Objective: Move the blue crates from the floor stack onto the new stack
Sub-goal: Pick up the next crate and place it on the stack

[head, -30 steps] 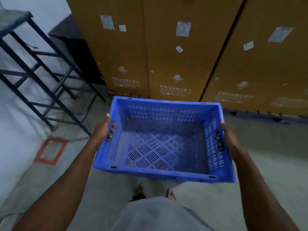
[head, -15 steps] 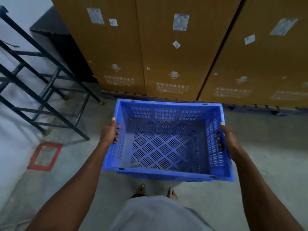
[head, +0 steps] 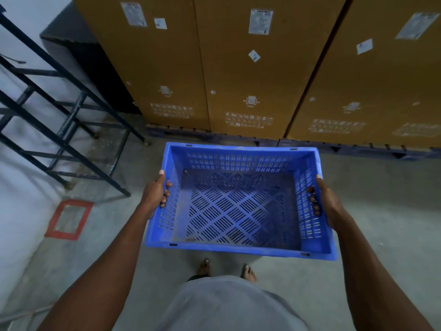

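Tall brown cardboard boxes point(head: 248, 68) line the concrete floor point(head: 381, 211); left hand point(head: 155, 194) and right hand point(head: 328, 204) grasp a rectangular blue crate point(head: 238, 249), slotted plastic, by its side walls.

Blue crate point(head: 238, 206): slotted plastic, rectangular, open top, empty. Held level above floor, gripped at both short sides.

— What is the person wearing?
— A plain grey garment point(head: 229, 304) over the torso, smooth and unmarked, filling the bottom middle of the view.
— Sleeves?
— None show; both forearms are bare down to the left hand point(head: 155, 194) and the right hand point(head: 330, 204).
— Rings, a watch?
— Nothing visible on wrists or fingers.
— Shoes?
— Bare toes point(head: 248, 273) show; any footwear cannot be made out.
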A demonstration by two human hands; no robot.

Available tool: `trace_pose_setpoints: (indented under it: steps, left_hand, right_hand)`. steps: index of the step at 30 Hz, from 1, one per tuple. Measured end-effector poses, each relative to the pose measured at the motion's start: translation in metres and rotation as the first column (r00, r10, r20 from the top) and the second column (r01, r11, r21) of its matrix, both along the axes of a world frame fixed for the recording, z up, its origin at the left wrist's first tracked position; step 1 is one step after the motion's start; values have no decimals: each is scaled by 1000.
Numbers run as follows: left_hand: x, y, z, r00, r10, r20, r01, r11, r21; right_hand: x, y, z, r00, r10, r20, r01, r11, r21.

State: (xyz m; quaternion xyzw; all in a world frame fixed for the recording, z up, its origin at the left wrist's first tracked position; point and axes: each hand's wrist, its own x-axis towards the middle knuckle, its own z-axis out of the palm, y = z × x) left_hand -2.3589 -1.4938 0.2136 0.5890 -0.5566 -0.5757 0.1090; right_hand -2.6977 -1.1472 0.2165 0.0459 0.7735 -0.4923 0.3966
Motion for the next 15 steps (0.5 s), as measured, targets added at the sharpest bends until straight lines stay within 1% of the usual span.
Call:
trace_pose_setpoints:
  steps: [3,9,12,15]
  left_hand:
    - [4,2,-1,1000,-4,-3,4,1000,6]
    - [-2,5,2,1000,13,-13,-13,997,-77]
    - [2,6,1,1000,6,7,-5,990,-143]
    - [2,9,2,996,-14,91,38,964,-263]
  right_hand:
    - [2,1,0,1000,-3,0,3,1000,-1]
    - [3,1,-2,999,-37,-37,37,999,-18]
    - [5,-1,-5,991,-66,-119,65,998,-5]
    - [9,-3,-5,967,-88,-238,94,995,17]
